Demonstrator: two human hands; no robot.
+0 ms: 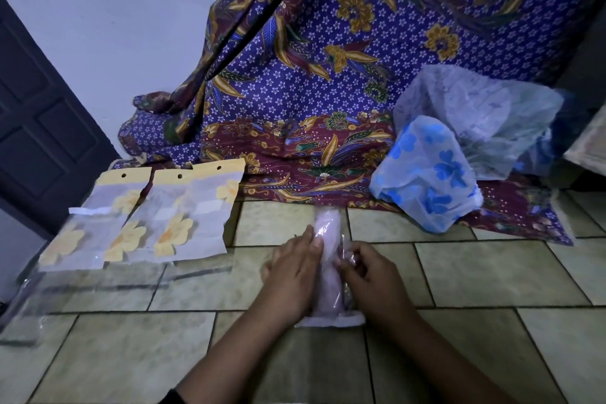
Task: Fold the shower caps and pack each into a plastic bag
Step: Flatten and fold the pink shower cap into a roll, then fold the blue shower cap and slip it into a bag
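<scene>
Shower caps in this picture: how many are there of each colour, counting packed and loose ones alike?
Yellow-flowered caps, already packed: 3
Pink folded cap, in a clear bag: 1
Blue-flowered cap, loose: 1
Paler blue cap behind it, loose: 1, as far as I can tell
Total: 6

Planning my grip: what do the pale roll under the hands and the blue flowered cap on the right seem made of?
Pale roll: probably thin plastic film, sheathed in a clear glossy bag; glare streaks show. Blue flowered cap: translucent, matte plastic film, seemingly; it crinkles and holds puffy folds.
</scene>
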